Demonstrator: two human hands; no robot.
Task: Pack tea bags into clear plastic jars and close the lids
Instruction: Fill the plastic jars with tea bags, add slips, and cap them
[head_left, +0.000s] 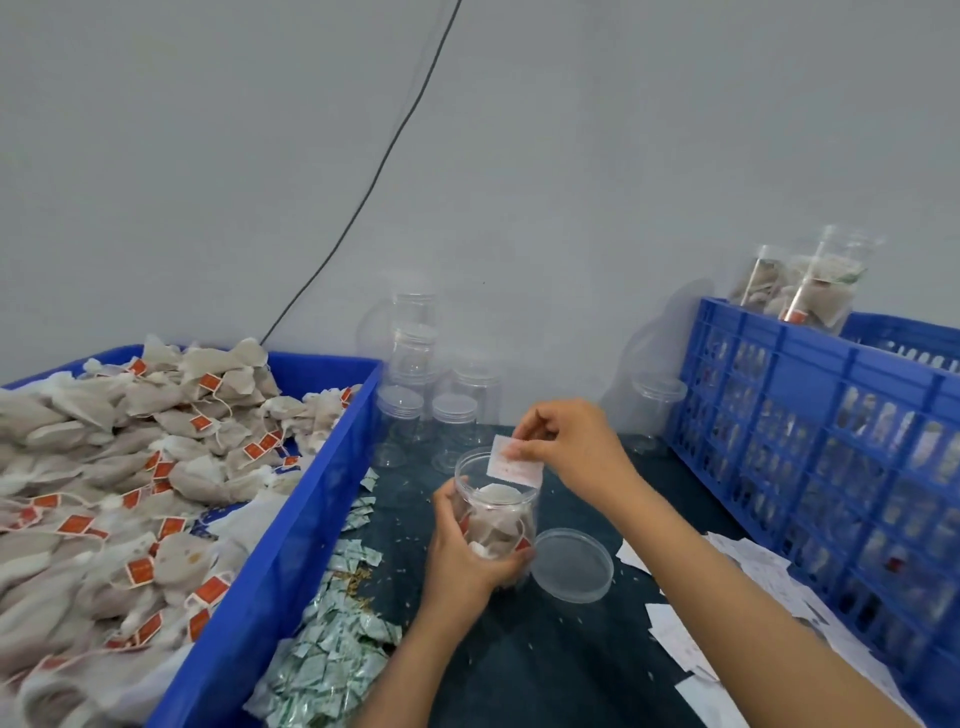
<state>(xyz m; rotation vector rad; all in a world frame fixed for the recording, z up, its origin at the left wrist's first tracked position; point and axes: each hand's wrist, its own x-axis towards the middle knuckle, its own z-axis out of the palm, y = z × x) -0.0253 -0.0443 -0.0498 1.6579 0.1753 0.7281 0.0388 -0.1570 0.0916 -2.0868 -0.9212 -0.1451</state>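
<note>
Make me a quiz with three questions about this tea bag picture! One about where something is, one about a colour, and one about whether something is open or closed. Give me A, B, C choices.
1. Where is the loose lid?
A. On the table beside the held jar
B. Screwed on the jar
C. In the bin

2. What colour is the bin holding the loose tea bags?
A. Red
B. Blue
C. Green

3. What state is the held jar in?
A. Closed
B. Empty
C. Open, tea bags inside

Answers: 1 A, the lid lies flat right of the jar that the left hand grips. 2 B, its walls are blue. 3 C, its mouth is uncovered while the right hand holds a paper slip over it.
</note>
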